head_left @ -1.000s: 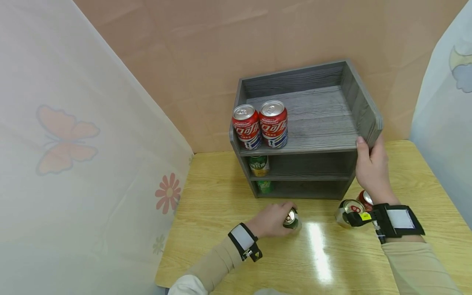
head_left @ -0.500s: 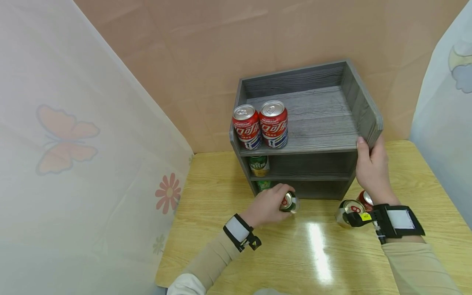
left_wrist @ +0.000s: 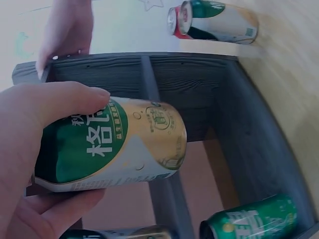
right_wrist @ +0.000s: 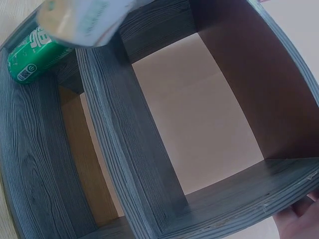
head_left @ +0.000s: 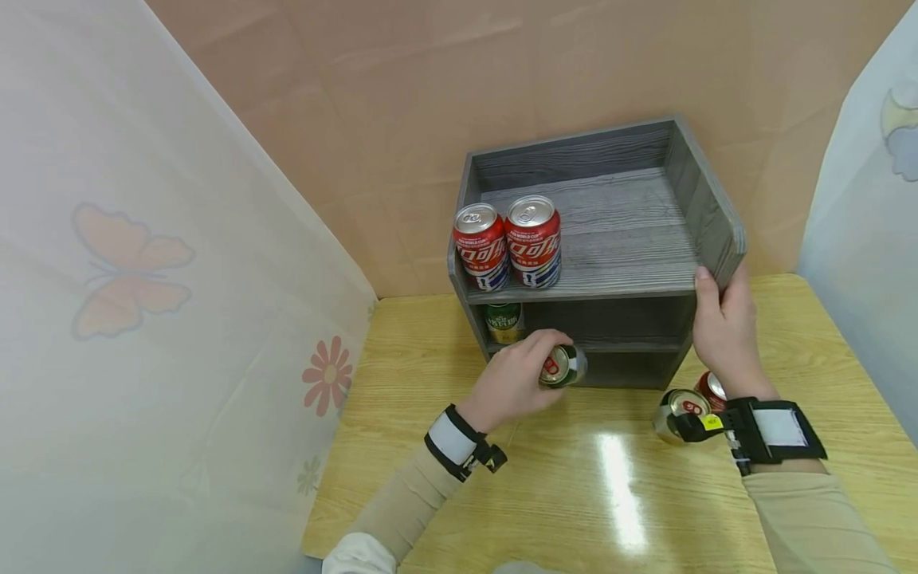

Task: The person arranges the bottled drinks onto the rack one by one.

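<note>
My left hand (head_left: 505, 384) grips a green, white and gold drink can (head_left: 555, 367), tilted, in front of the middle shelf. The left wrist view shows thumb and fingers around that can (left_wrist: 119, 144). My right hand (head_left: 727, 339) holds the right side of a grey wooden shelf unit (head_left: 610, 215). Two red cola cans (head_left: 532, 243) stand on its top level at the left. Another green and gold can (head_left: 504, 323) stands at the left of the middle shelf. A green soda can (right_wrist: 37, 57) sits on the bottom shelf, hidden by my left hand in the head view.
On the wooden table (head_left: 402, 399), a green and white can (head_left: 667, 414) and a red can (head_left: 710, 387) stand beside my right wrist. A patterned cloth (head_left: 237, 383) hangs at the left, and a brown covering (head_left: 402, 119) rises behind the shelf unit.
My left hand has lifted the can off the table and carried it forward and up to the middle shelf, tilting it. The right hand has stayed in place.
</note>
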A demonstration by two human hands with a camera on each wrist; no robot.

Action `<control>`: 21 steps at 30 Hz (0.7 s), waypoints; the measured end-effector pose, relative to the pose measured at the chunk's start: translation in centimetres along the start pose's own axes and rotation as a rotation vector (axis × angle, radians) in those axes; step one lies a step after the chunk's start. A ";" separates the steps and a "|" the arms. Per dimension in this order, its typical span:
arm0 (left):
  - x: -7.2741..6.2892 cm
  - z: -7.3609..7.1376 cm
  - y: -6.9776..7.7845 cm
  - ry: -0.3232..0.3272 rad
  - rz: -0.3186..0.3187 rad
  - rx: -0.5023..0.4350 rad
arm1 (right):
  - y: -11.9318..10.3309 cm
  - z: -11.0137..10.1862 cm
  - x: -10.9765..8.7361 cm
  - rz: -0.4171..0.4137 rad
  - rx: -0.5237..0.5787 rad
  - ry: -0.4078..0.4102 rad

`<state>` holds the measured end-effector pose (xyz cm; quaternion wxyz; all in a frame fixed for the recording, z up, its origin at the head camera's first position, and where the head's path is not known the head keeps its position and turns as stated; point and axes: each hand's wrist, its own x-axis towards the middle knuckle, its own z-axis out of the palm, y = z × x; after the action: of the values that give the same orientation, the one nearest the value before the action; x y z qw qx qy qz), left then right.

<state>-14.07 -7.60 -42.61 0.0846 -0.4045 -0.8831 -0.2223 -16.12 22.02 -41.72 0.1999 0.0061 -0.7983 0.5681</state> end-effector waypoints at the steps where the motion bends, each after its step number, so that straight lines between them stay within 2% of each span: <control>1: 0.1 -0.2 0.0 0.010 0.010 0.010 | 0.0 0.0 0.0 0.002 0.001 -0.001; 10: 1.2 -0.8 -0.3 0.075 0.057 0.095 | 0.1 0.0 0.0 0.002 0.003 -0.004; 21: 2.1 -1.0 -0.9 0.041 0.025 0.204 | -0.1 0.0 0.0 -0.003 0.003 0.001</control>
<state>-16.18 -7.17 -41.37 0.1464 -0.4002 -0.8940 -0.1386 -16.09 21.98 -41.68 0.2011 0.0073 -0.7974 0.5689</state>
